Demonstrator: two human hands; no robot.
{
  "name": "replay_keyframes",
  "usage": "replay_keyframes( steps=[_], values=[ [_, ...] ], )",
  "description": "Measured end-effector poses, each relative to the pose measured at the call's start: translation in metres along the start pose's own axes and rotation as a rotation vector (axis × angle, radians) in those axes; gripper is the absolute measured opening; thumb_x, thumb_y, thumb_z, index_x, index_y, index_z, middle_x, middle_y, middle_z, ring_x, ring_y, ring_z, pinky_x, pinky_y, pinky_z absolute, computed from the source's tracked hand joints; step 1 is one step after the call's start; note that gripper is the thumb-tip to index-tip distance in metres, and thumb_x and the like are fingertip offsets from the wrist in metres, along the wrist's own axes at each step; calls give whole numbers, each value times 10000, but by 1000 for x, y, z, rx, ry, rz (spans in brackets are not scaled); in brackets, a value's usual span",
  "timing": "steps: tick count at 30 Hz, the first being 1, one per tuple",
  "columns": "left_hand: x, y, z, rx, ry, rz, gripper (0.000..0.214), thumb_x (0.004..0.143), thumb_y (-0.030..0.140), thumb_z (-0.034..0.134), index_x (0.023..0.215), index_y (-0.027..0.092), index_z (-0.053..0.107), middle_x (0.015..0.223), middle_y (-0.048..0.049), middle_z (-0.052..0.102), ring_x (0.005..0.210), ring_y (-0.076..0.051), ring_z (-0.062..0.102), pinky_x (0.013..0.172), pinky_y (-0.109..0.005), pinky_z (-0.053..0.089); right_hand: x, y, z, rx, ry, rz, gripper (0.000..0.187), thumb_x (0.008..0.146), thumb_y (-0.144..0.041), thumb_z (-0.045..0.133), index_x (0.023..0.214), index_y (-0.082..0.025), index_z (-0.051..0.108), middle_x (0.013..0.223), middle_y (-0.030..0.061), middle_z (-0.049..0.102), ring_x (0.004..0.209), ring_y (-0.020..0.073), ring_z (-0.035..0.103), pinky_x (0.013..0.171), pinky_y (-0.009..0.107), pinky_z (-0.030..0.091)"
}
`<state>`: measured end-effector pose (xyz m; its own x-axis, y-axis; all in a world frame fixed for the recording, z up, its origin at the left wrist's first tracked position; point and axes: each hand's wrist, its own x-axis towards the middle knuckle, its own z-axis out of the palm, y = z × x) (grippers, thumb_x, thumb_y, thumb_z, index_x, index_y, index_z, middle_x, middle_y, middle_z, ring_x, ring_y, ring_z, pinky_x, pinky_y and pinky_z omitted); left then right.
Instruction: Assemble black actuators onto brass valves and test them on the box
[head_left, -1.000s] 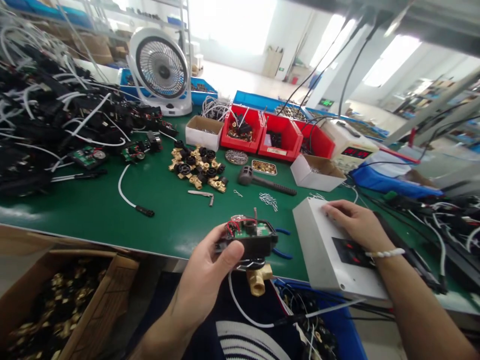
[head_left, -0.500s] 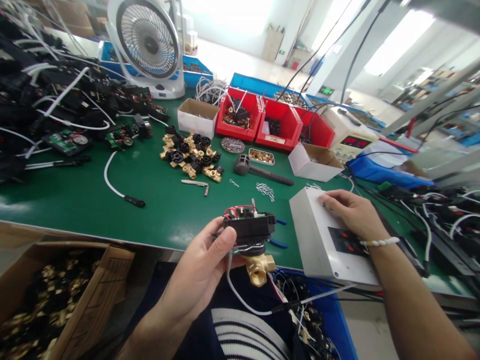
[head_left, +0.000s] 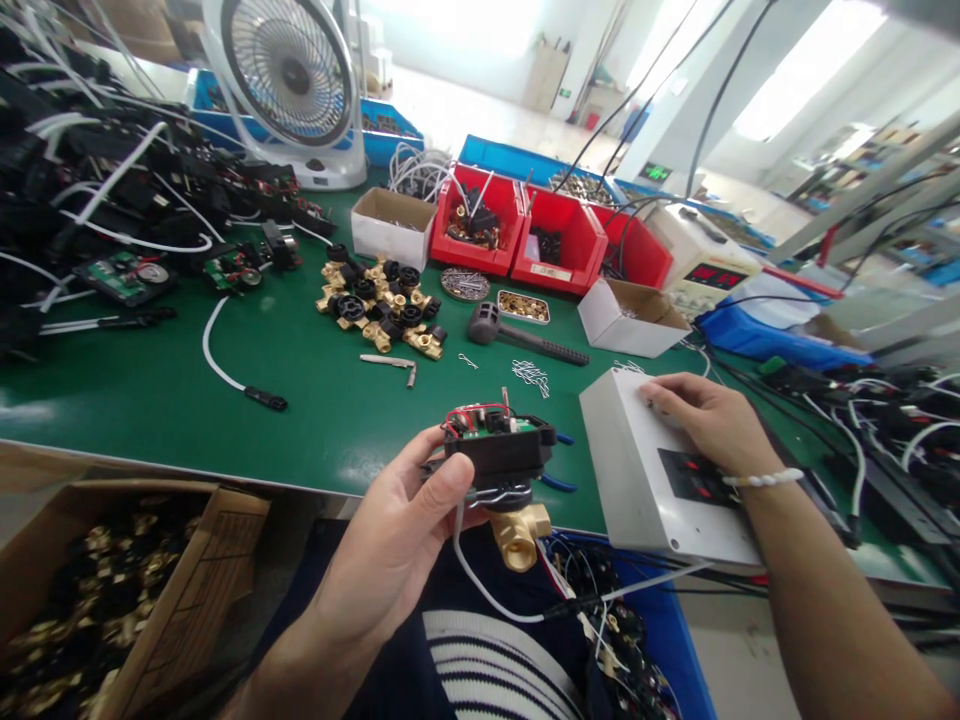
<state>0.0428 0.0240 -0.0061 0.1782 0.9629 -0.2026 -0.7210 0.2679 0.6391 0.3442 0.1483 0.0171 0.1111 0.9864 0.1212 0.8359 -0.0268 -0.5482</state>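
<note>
My left hand (head_left: 405, 520) is closed around a motorized valve (head_left: 499, 455), held upright over the table's front edge. Its black actuator housing is uncovered, showing a green circuit board and red wires; a brass valve body (head_left: 517, 535) hangs below. From it a grey cable (head_left: 480, 590) loops down to a black connector (head_left: 574, 607). On the right, my right hand (head_left: 701, 415) rests at a light grey control box (head_left: 634, 470). Its thumb and forefinger pinch a small switch (head_left: 649, 402) on the top panel, partly hidden by the fingers.
A dark mallet (head_left: 525, 338), metal clips (head_left: 531, 376) and brass fittings (head_left: 379, 305) lie on the green table (head_left: 315, 430). Red bins (head_left: 559, 245), white boxes and a fan (head_left: 292, 80) stand behind. Wired parts pile up at left. A carton (head_left: 217, 560) of fittings sits below.
The valve has tipped slightly, so more of its circuit board shows. My right hand stays at the small switch with little movement. The view has shifted slightly.
</note>
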Motion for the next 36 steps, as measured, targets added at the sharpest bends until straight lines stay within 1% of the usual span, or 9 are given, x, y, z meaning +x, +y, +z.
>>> replay_keyframes(
  steps=[5,11,15,18,22,25,29,33,36],
  values=[
    [-2,0,0,-8,3,1,446,854,368,722,1214,123,627,1153,-144,683,929,-187,676,779,-256,576,0,-1,1,-5,0,12,468,583,-615,586,750,-188,679,737,64,675,694,232,547,648,340,415],
    [-1,1,1,-54,-9,-18,385,868,331,711,1202,152,644,1211,-121,673,1009,-198,673,849,-280,580,0,-1,0,-13,1,7,461,585,-614,584,751,-193,675,730,59,668,685,229,544,654,345,422],
    [0,2,3,-127,2,-33,313,899,314,663,1166,150,657,1072,-107,725,868,-210,714,761,-302,609,1,2,0,-14,-11,-13,458,597,-620,591,758,-200,674,761,64,680,724,240,567,675,356,442],
    [1,3,5,-218,18,-118,234,957,295,559,1061,139,698,1033,-102,739,859,-227,728,778,-345,617,2,4,0,-3,-42,-34,469,606,-630,611,779,-200,682,805,70,695,754,242,587,719,371,463],
    [2,5,9,-272,30,-187,331,1015,271,408,1032,131,708,984,-119,749,835,-227,739,763,-339,620,3,6,-1,3,-83,-55,490,612,-634,637,809,-188,692,828,80,699,745,237,591,727,379,467],
    [1,3,9,-308,-4,-210,361,1022,286,385,1008,125,708,926,-121,756,812,-224,742,747,-341,625,4,8,-1,1,-106,-66,509,620,-638,643,845,-185,700,847,82,702,747,237,587,718,377,454],
    [-1,1,6,-324,-31,-241,435,1029,310,357,970,101,734,897,-133,759,810,-222,743,772,-338,624,4,10,-2,-10,-122,-66,533,632,-650,634,885,-186,708,877,81,702,745,228,577,709,369,431],
    [-1,4,8,-354,-22,-269,545,1041,298,279,901,65,750,848,-141,754,797,-217,742,751,-318,629,6,9,-1,-29,-89,-52,531,606,-651,624,849,-185,702,819,78,688,704,218,556,667,351,423],
    [-1,6,11,-420,-23,-302,610,1044,316,226,839,52,737,768,-120,721,716,-187,723,694,-308,632,8,8,0,-40,-47,-40,533,583,-666,616,807,-188,693,760,74,675,668,214,542,657,350,425]
  ],
)
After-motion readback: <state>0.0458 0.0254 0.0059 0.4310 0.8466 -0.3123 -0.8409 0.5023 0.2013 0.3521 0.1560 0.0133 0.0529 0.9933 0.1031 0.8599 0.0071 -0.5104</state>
